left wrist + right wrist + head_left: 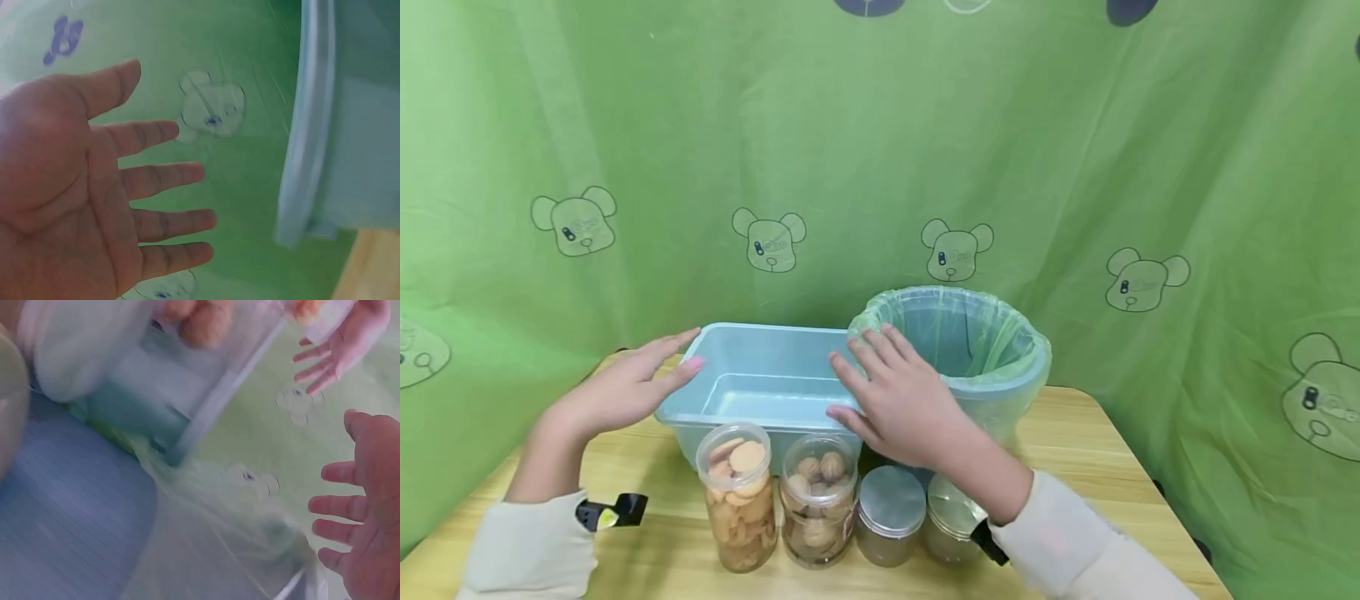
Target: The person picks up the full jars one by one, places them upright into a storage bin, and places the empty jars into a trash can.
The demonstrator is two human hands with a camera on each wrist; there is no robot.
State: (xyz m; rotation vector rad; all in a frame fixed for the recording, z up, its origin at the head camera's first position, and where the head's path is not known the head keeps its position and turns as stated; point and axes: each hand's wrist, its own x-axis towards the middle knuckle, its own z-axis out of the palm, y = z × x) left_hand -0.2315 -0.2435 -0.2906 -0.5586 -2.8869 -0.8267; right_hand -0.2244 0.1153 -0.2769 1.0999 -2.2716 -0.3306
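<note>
My left hand [613, 392] is held with straight fingers beside the left end of a light blue plastic tub [782, 358]. In the left wrist view its palm and spread fingers [165, 181] hold nothing, apart from the tub's rim [306, 125]. My right hand [906, 404], fingers also extended, hovers over the tub's right end, overlapping a round bin [1015, 408] lined with a thin green bag [992, 333]. Nothing is in this hand either. The tub looks bare inside.
In front of the tub stand a tall clear jar of round biscuits [741, 517], a clear jar of walnuts [816, 533] and two jars with silvery lids [891, 500], the rightmost partly behind my right forearm. A green curtain [850, 167] hangs behind the wooden table [1097, 467].
</note>
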